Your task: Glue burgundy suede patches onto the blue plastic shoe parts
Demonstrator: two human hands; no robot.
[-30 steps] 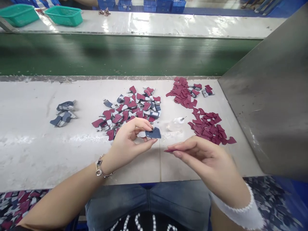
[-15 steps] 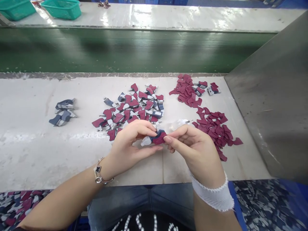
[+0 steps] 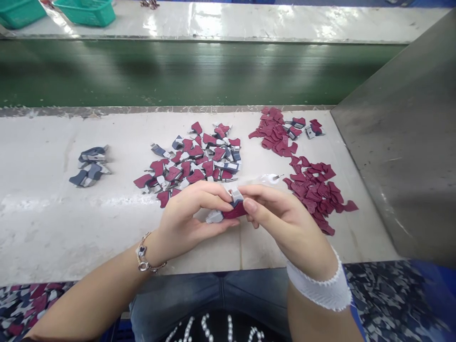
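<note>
My left hand and my right hand meet over the front of the white worktable. Both pinch one small piece that is maroon on top, with navy and grey-white parts beneath. Left fingers curl round its left end; the right thumb and fingers press its right end. Just behind the hands lies a mixed heap of maroon, navy and white pieces. A heap of plain maroon pieces lies to the right of my right hand.
A small clear glue bottle lies behind my right hand. A second maroon heap sits farther back, a few navy-grey pieces at the left. A green conveyor belt runs behind the table, teal baskets beyond. A steel panel walls the right.
My right hand came left with a maroon piece and laid it on the navy piece in my left hand. Both hands now press the two together.
</note>
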